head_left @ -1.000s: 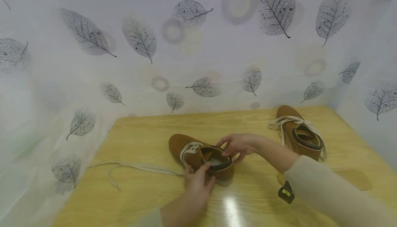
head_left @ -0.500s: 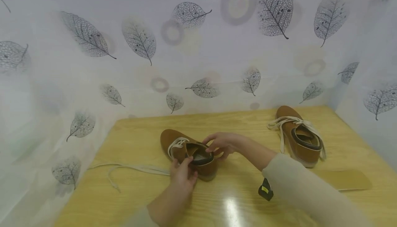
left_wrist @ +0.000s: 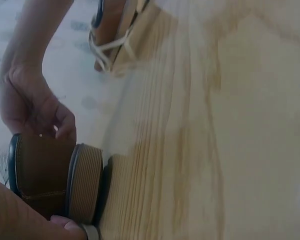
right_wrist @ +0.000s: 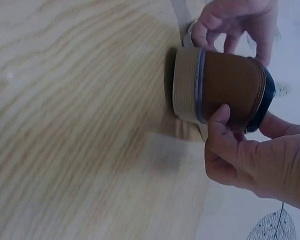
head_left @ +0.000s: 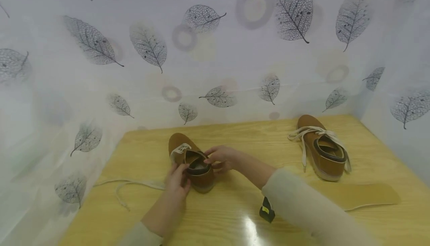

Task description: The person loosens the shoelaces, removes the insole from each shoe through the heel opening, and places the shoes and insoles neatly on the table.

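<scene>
A brown lace-up shoe (head_left: 204, 181) stands on the wooden table, its toe pointing away and slightly left. Along its left side, my left hand (head_left: 175, 181) grips it with the thumb near the dark padded collar. My right hand (head_left: 223, 159) holds the opposite side of the collar; in the right wrist view, that hand's fingers (right_wrist: 221, 125) lie against the brown heel and the sole faces left. The shoe's cream lace (head_left: 139, 182) trails leftward over the table, partly hidden by my left hand. Left wrist view: the heel (left_wrist: 45, 175) sits between both hands.
A second brown shoe (head_left: 330, 164) with loose cream laces stands at the back right. A flat tan insole-shaped piece (head_left: 362, 193) lies in front of it. A small black piece with a yellow label (head_left: 267, 211) shows beside my right sleeve. Leaf-patterned sheeting (head_left: 215, 59) surrounds the table.
Both hands have moved the shoe leftward and a little back, turning its toe further away from me. The black piece beside my right sleeve has moved left with the arm.
</scene>
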Available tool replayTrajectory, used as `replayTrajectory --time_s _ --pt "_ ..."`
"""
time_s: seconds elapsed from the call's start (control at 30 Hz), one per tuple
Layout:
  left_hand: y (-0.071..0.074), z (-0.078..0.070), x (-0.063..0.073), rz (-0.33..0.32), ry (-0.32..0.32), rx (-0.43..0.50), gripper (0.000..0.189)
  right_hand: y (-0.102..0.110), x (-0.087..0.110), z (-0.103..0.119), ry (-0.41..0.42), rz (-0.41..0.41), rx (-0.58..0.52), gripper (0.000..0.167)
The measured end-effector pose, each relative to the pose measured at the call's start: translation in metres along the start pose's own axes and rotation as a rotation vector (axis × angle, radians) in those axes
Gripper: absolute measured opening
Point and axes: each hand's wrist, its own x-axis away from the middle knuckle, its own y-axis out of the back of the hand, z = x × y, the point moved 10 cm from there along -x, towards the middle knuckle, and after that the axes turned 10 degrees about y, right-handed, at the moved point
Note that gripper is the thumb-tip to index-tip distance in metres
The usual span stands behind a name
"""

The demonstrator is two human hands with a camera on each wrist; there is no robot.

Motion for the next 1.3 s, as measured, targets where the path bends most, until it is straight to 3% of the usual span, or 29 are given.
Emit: replayTrajectory --time_s 0.3,0.4,0.5,0.57,0.63,0.73,0.87,1.07,1.23,1.3 --pt "0.024 -0.029 -0.020 -0.019 -0.089 -0.061 0.060 -0.033 -0.009 0.006 0.120 -0.093 -0.104 0.040" --pt "0.033 -0.033 -0.030 -0.042 -0.084 -0.107 0.056 -0.042 -0.012 0.006 0.139 -0.112 -0.119 0.041" --pt "0.040 -0.040 -0.039 -0.027 -0.047 -0.160 0.057 -0.048 -0.015 0.008 0.141 -0.135 -0.141 0.042" --pt "0.041 -0.046 -0.045 0.030 -0.010 -0.199 0.062 -0.052 -0.018 0.009 0.138 -0.154 -0.158 0.042" --pt "0.039 -0.051 -0.051 0.127 0.041 -0.204 0.065 -0.056 -0.021 0.011 0.134 -0.170 -0.174 0.041" --pt "0.038 -0.058 -0.056 0.256 0.123 -0.214 0.052 -0.061 -0.026 0.013 0.131 -0.194 -0.195 0.039" --pt "0.039 -0.065 -0.060 0.326 0.212 -0.167 0.017 -0.066 -0.034 0.016 0.159 -0.227 -0.226 0.039" --pt "0.036 -0.071 -0.061 0.399 0.267 -0.063 0.028 -0.073 -0.045 0.017 0.214 -0.264 -0.222 0.041" --pt "0.047 -0.072 -0.064 0.380 0.294 0.087 0.026 -0.081 -0.056 0.014 0.226 -0.259 -0.262 0.040" --pt "0.053 -0.075 -0.065 0.360 0.274 0.083 0.026 -0.085 -0.063 0.012 0.248 -0.255 -0.283 0.038"
